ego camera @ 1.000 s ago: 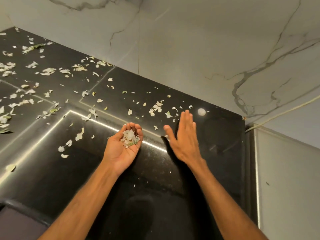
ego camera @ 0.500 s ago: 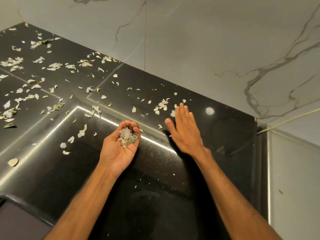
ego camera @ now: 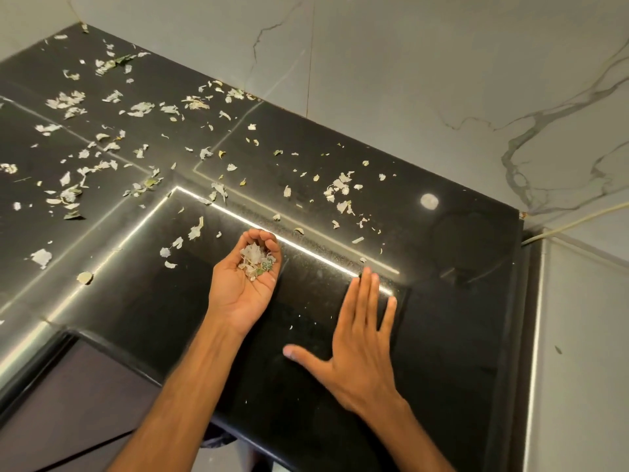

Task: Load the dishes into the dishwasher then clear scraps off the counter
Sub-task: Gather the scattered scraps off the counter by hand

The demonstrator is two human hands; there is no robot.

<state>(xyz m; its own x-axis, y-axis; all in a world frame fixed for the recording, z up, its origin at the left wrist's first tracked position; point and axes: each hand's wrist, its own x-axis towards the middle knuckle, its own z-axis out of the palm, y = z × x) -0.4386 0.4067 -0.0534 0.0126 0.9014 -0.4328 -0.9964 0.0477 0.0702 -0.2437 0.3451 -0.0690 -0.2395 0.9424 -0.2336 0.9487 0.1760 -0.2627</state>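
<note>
Head view, the only one.

- Left hand: palm up, fingers curled into a cup round the gathered scraps, a pale heap with one printed bit. It sits on the fingers and upper palm. Same cup and same load as a second ago.
- Right hand: fingers straight and a little spread, thumb out to the side, palm down, flat on or just over the counter; contact cannot be told. Holding nothing.
- Change: a second ago the right fingertips lay up beside the nearest cluster of loose scraps. The hand has since drawn back toward the person. That cluster is now well beyond the fingertips, past the bright light streak at which they end.
- Nothing sizeable seems to have come with the pull. Only tiny flecks lie between the thumb and the left wrist.
- Loose scraps also lie thick beyond and to the left of the left fingers, out to the far corner.

Judgement: scrap-clearing is under way, with most of it left. This pull looks to have netted little. The right hand probably needs another reach past the streak to rake the cluster toward the cupped palm. Dishwasher not in view.
</note>
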